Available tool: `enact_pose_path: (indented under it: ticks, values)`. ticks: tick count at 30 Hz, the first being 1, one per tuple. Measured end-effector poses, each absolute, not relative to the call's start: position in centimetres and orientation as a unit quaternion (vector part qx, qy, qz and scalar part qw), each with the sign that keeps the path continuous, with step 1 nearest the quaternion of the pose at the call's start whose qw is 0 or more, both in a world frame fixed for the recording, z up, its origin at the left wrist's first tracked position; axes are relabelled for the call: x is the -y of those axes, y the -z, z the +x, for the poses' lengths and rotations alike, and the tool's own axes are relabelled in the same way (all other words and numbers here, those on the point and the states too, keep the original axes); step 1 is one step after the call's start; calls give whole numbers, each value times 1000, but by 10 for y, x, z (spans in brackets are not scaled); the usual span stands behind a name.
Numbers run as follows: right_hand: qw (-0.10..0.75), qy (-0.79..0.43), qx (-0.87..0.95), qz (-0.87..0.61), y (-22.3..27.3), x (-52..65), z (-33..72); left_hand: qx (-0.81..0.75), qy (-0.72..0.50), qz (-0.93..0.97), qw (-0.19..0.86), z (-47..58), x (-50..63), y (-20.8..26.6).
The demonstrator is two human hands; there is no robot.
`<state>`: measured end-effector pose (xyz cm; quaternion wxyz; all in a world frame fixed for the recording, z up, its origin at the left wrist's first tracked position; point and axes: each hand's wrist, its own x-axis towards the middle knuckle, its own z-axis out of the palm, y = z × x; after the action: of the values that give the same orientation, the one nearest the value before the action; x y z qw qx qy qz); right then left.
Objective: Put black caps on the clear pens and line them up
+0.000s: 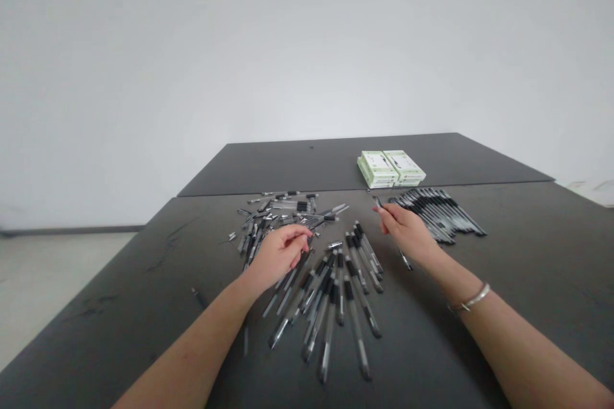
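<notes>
- Pen (405, 261): slanted, pinched in our right hand (407, 228), right beside an overlapping row of pens (434, 211).
- Our left hand (277, 254) is half curled by a messy pile of pen pieces (288, 206); can't tell if we're gripping anything there.
- Loose pens (357, 332) fan out between our forearms (522, 339).
- Green-and-white boxes (378, 163) sit past the row on our dark table (119, 307).
</notes>
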<state>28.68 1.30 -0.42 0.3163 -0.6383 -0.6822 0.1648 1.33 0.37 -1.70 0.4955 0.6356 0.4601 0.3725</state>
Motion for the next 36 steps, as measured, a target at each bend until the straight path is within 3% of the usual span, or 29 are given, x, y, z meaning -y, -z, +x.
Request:
enact_pose_path:
  ticks: [5, 12, 36]
  values:
    - [139, -36, 684, -715, 8, -17, 297, -468, -405, 616, 488, 11, -5, 14]
    - [39, 5, 672, -739, 15, -16, 304, -479, -411, 617, 470, 10, -5, 9]
    - [34, 67, 678, -731, 14, -12, 302, -478, -429, 612, 462, 7, -8, 11]
